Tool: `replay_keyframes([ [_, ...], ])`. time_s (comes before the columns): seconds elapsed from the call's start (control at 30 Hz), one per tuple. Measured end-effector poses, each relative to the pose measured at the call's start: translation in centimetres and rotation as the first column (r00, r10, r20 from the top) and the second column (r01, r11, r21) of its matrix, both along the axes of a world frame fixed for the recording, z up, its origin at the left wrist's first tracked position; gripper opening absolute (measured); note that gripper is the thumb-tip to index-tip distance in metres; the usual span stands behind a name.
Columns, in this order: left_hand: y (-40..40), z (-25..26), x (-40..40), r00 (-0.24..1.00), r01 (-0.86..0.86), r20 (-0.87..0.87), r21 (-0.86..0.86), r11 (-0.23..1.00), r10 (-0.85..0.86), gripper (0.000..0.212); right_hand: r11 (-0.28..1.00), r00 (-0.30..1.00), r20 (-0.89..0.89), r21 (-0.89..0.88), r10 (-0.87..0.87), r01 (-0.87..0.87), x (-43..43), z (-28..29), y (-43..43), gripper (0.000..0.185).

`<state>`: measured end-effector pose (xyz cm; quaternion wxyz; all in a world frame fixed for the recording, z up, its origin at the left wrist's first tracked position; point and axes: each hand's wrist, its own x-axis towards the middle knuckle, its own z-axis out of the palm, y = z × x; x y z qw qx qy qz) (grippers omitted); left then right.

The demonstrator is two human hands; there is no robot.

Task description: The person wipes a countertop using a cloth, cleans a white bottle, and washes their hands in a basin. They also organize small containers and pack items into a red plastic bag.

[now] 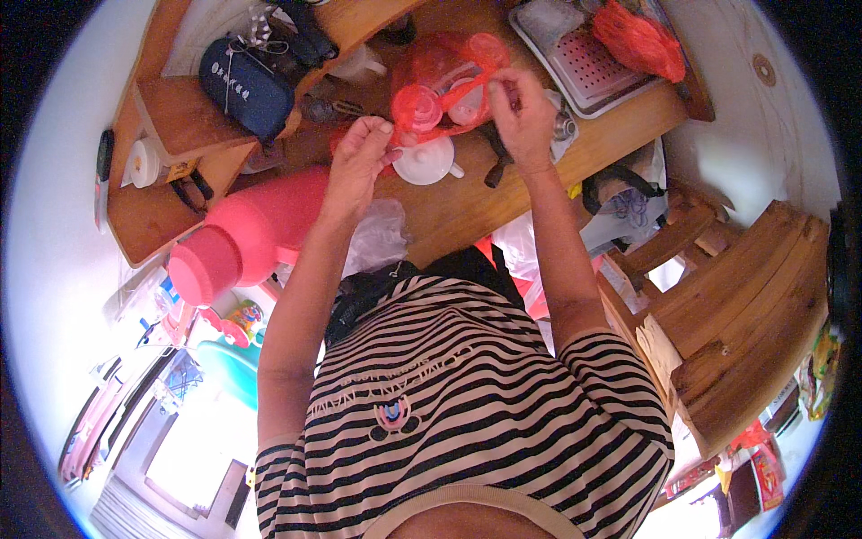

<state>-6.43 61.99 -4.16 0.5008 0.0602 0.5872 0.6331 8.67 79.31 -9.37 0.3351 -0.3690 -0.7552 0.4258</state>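
Observation:
A thin red plastic bag (438, 67) lies on the wooden table, with clear round containers or cups (419, 108) showing through it. My right hand (522, 111) pinches the bag's gathered edge at its right side. On the other side, my left hand (360, 158) has its fingers closed at the bag's left edge, and red film shows on both sides of it. Just below the bag sits a white lidded teapot (425, 162) with a handle, partly covered by the film. Beneath my left forearm is a large pink thermos flask (262, 222), lying across the view.
A tea tray (586, 67) with a perforated top bears another red bag (636, 40) at upper right. A dark blue glasses case (246, 87) stands on a wooden shelf (188, 114) at left. A wooden chair (747, 290) is at right; clear plastic (377, 236) hangs near the table edge.

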Motion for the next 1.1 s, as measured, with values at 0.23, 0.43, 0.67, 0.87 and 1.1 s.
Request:
replay_keyframes([
  [0.23, 0.2, 1.5, -1.5, 0.956, 0.215, 0.235, -0.148, 0.965, -0.177, 0.023, 0.932, 0.828, 0.552, 0.243, 0.094, -0.268, -1.0, 1.5, 0.0, 0.029],
  [0.43, 0.7, 1.6, -1.7, 0.998, 0.062, 0.008, -0.057, 0.996, -0.062, 0.029, 0.951, 0.876, 0.466, 0.309, -0.127, -0.027, 1.7, -0.8, 3.4, 0.014],
  [0.67, 1.1, 2.2, -0.8, 0.97, 0.084, 0.222, 0.082, 0.993, -0.1, 0.027, 0.959, 0.961, 0.275, 0.266, 0.019, -0.095, 1.3, -0.2, 2.3, 0.017],
  [0.87, 1.1, 2.2, -2.5, 0.94, -0.105, 0.34, 0.182, 0.978, 0.037, 0.024, 0.883, 0.782, 0.585, 0.224, 0.216, -0.411, -0.3, 0.4, 0.6, 0.031],
  [1.1, -0.2, 1.6, -2.5, 0.941, -0.066, 0.339, 0.156, 0.986, 0.009, 0.019, 0.953, 0.763, 0.642, 0.273, -0.08, -0.13, 0.6, -0.3, 2.8, 0.045],
])
